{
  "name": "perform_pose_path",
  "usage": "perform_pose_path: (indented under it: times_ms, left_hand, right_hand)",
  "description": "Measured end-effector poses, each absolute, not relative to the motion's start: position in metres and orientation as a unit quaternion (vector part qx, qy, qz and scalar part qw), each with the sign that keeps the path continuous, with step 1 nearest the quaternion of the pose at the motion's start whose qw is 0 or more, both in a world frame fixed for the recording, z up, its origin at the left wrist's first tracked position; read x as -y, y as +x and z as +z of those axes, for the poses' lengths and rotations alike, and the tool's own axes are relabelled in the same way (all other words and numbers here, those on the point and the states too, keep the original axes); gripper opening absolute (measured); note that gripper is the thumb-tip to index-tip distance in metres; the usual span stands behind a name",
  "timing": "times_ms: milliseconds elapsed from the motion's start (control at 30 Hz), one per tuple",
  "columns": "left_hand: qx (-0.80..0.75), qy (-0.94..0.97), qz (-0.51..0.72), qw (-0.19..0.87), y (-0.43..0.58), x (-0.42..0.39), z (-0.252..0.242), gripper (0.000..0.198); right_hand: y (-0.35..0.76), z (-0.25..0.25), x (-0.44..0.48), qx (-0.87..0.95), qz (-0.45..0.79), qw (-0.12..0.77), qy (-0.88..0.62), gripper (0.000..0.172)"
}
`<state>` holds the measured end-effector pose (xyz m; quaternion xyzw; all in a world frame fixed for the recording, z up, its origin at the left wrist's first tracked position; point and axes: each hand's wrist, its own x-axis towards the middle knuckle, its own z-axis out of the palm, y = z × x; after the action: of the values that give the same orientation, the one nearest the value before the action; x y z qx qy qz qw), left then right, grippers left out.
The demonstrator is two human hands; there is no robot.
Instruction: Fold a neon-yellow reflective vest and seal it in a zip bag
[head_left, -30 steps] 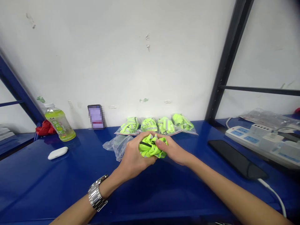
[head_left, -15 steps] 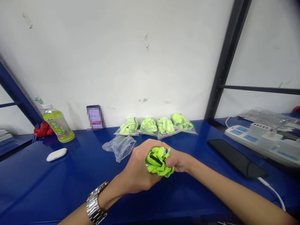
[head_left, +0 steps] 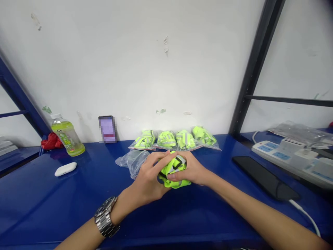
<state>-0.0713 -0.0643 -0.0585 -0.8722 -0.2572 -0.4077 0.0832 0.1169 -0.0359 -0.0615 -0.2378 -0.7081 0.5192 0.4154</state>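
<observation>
Between my two hands is a bundled neon-yellow reflective vest, with grey strips and a black edging showing in its folds. My left hand wraps it from the left, fingers over the top. From the right, my right hand grips it, thumb pressed across the front. An unfilled clear plastic bag lies crumpled on the blue table, just behind my left hand. Farther back, several clear bags with similar neon-yellow bundles stand in a row by the wall.
At left are a drink bottle, a white earbud case, a red cloth and a phone leaning on the wall. A black phone on a cable and a white power strip lie to the right.
My hands have shifted their hold on the vest bundle. My left fingers now reach over its top, and my right thumb has moved left across its front.
</observation>
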Motion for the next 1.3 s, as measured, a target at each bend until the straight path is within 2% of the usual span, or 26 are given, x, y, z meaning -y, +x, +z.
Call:
perform_pose_path:
  times_ms: [200,367,500,600,767,833,933,1000,1133,1300]
  left_hand:
    - [0.251,-0.892,-0.320,0.196,-0.074,0.066,-0.071,0.066]
    - [0.231,-0.889,-0.303,0.255,-0.073,0.063,-0.073,0.056]
    - [0.201,-0.883,-0.301,0.298,-0.073,0.061,-0.067,0.042]
    - [0.199,-0.876,-0.290,0.330,-0.075,0.060,-0.062,0.035]
    - [0.225,-0.856,-0.305,0.352,-0.085,0.051,-0.055,0.038]
    - [0.243,-0.846,-0.318,0.353,-0.089,0.046,-0.053,0.042]
    - [0.243,-0.840,-0.333,0.352,-0.089,0.045,-0.054,0.043]
    - [0.230,-0.841,-0.339,0.354,-0.086,0.046,-0.056,0.042]
    - [0.202,-0.847,-0.355,0.341,-0.080,0.050,-0.062,0.041]
    - [0.215,-0.848,-0.383,0.295,-0.076,0.051,-0.065,0.044]
  right_hand:
    - [0.109,-0.069,0.035,0.756,0.399,0.419,-0.305,0.035]
    - [0.102,-0.069,0.041,0.765,0.355,0.418,-0.338,0.038]
    - [0.109,-0.062,0.042,0.783,0.390,0.377,-0.305,0.043]
    - [0.118,-0.059,0.037,0.772,0.442,0.370,-0.266,0.059]
    - [0.123,-0.064,0.031,0.619,0.574,0.478,-0.242,0.079]
    - [0.120,-0.069,0.032,0.579,0.632,0.469,-0.214,0.093]
    - [0.113,-0.077,0.035,0.570,0.654,0.457,-0.194,0.119]
    - [0.109,-0.080,0.037,0.555,0.658,0.471,-0.195,0.125]
    - [0.105,-0.081,0.039,0.544,0.632,0.507,-0.220,0.113]
    - [0.106,-0.074,0.040,0.607,0.533,0.538,-0.241,0.073]
